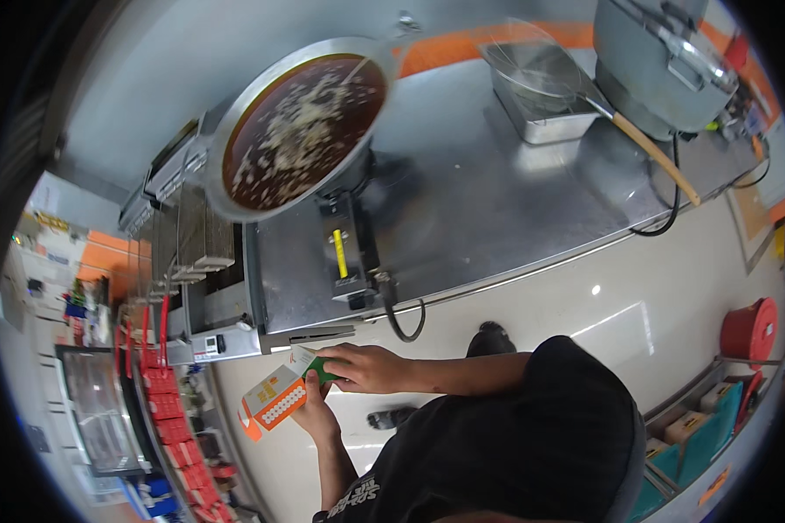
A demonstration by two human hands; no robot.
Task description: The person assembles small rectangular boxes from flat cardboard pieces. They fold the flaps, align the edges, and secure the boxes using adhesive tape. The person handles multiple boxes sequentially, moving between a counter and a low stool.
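Note:
A carton (275,397) in white and orange, with a row of round white marks on one side and an orange flap hanging at its far-left end, is in my hands. My left hand (318,417) grips it from below, the thumb lying along its edge. Over its green end (318,370), my right hand (362,368) has its fingers bent and closed. What those fingertips pinch is partly hidden. Beyond my hands, a wide metal pot (227,196) of red-brown liquid with pale floating bits (301,131) sits on a burner (347,261).
On the steel counter (471,192), a wood-handled strainer (650,152) rests over a steel pan (554,129). A large grey cooker (645,87) stands behind. Red bins (174,431) line the left; a red bucket (748,329) stands at right. A hose (406,327) loops past the counter edge.

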